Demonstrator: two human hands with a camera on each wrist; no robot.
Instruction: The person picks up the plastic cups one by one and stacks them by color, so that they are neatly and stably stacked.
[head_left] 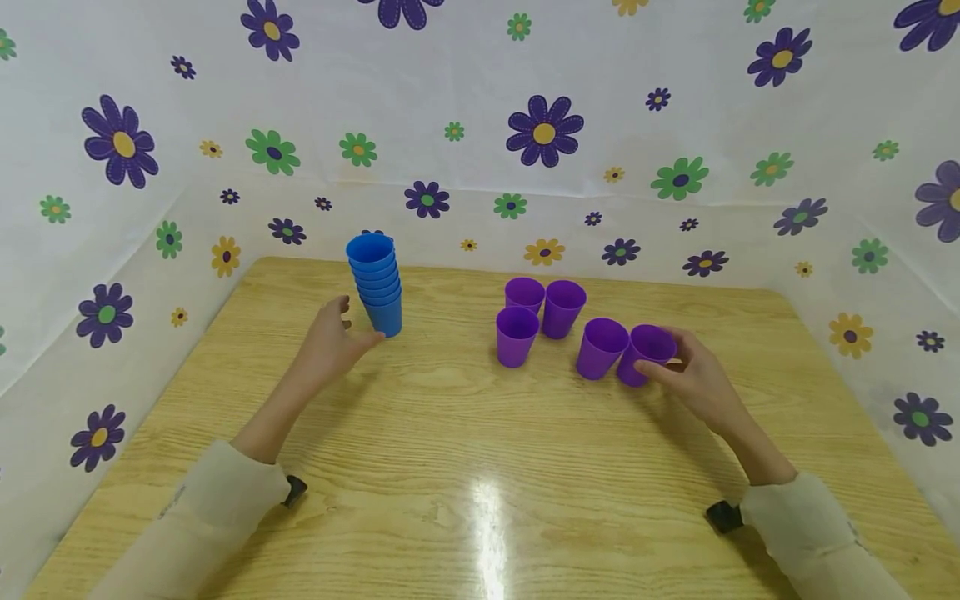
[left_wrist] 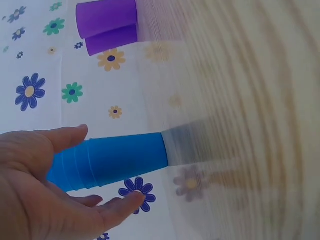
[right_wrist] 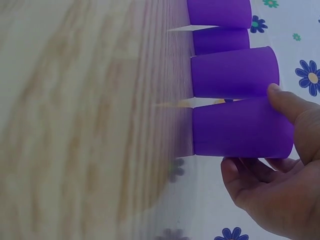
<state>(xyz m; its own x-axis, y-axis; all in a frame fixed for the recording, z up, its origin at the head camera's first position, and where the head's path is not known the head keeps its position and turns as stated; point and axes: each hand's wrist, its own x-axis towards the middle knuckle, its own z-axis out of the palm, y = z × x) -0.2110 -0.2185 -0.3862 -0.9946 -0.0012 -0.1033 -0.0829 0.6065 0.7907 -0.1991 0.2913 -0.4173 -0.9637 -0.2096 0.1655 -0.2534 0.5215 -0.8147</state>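
A stack of nested blue cups (head_left: 386,310) stands upright at the left of the table. My left hand (head_left: 330,340) is beside it, thumb and fingers spread apart; in the left wrist view the hand (left_wrist: 60,185) overlaps the top part of the blue stack (left_wrist: 125,156). Over on the right, my right hand (head_left: 701,379) holds the rightmost purple cup (head_left: 633,371) between thumb and fingers. In the right wrist view the thumb (right_wrist: 287,102) lies at that cup's rim, with the fingers underneath the purple cup (right_wrist: 235,131) as pictured. Its base is at the tabletop.
Another purple cup (head_left: 597,354) stands just left of the held one. Three more purple cups, one at the front (head_left: 514,343), are grouped near the middle of the wooden table (head_left: 420,450). A flower-print cloth (head_left: 465,117) rises behind and along both sides.
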